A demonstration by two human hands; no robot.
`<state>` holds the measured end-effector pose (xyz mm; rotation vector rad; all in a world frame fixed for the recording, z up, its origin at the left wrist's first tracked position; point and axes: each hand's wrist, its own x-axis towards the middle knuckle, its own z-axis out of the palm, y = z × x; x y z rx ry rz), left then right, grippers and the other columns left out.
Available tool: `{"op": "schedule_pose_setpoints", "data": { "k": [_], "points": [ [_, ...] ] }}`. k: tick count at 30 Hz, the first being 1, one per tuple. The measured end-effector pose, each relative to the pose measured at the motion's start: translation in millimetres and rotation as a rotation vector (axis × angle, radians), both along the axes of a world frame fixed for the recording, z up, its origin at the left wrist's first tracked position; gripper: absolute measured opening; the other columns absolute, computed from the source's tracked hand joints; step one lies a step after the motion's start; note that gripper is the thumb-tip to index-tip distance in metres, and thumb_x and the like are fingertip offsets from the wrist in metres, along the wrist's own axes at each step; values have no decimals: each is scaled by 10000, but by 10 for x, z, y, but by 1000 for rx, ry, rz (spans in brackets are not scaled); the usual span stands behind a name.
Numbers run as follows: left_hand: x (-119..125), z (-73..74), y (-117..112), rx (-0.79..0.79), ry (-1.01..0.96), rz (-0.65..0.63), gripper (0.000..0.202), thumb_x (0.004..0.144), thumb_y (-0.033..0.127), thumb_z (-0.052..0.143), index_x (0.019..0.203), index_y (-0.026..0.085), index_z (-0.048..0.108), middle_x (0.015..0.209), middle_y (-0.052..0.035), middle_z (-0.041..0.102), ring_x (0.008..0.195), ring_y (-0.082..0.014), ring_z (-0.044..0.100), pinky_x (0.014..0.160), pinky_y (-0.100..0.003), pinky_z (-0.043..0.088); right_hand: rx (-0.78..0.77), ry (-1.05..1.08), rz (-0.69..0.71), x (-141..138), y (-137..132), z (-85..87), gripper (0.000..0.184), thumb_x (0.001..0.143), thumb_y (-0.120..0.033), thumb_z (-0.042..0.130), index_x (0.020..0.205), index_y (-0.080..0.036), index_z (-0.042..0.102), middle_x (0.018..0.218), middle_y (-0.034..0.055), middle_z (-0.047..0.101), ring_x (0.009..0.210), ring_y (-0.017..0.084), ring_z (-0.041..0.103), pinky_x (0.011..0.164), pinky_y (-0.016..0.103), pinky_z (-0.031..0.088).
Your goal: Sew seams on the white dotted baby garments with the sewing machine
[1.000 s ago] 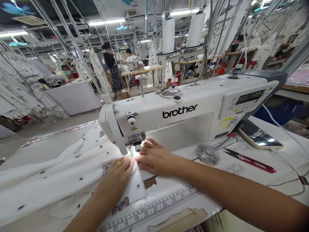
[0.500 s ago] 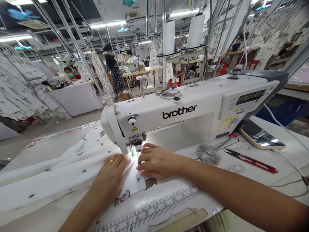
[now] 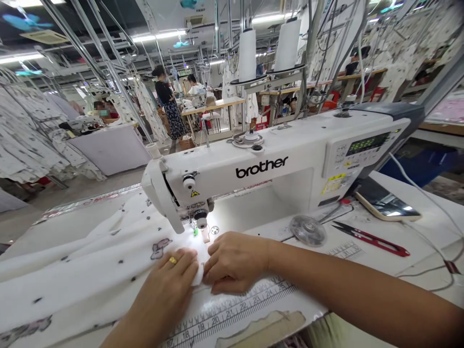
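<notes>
Here, hands [image 3: 168,280] [image 3: 235,263] palm-down: left on fabric [image 3: 97,253], right curled.

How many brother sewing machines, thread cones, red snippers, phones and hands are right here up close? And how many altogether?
Brother sewing machine: 1
White thread cones: 2
Red snippers: 1
Phone: 1
Hands: 2
Total: 7

Left hand [image 3: 173,275], lower centre-left of frame: gold-coloured ring [image 3: 173,260] on one finger, its top bright and broad. Left forearm [image 3: 139,321] bare to the bottom edge. Right hand [image 3: 235,261], centre: bare, fingers and wrist alike. Right forearm [image 3: 344,285] bare, broadening toward lower right corner.
</notes>
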<state>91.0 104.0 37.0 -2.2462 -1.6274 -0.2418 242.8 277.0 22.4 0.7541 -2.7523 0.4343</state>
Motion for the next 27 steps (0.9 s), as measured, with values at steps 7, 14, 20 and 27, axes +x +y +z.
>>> {"op": "schedule_pose_setpoints", "data": {
  "k": [7,14,20,27],
  "points": [
    [-140,-96,120,-50,-27,31,312,735,-14,443,903,184,615,931,-67,715,869,-246,678,798,-392,552,4,-2,-61,-7,-27,-30,135,943,-289,548,935,-220,663,902,-34,725,752,142,569,756,271,405],
    [-251,-142,193,-17,-105,41,304,831,15,434,1044,158,599,1053,-74,697,1032,-254,626,904,-416,507,11,26,-113,-63,19,-95,153,954,-328,553,918,-208,642,879,-21,722,734,155,549,766,292,414],
    [-202,-89,85,-113,-265,65,236,880,29,452,1004,185,580,993,-51,625,939,-236,557,870,-430,459,-83,32,-10,-60,26,-121,197,974,-288,500,1048,-205,663,972,-30,735,784,142,600,831,291,431],
    [-242,-174,160,-55,-210,5,182,943,64,441,968,158,596,918,-57,633,861,-220,555,799,-376,471,-64,-1,-91,-62,14,-96,178,981,-292,515,1016,-196,659,924,-17,729,768,138,571,839,283,412]
  ]
}}
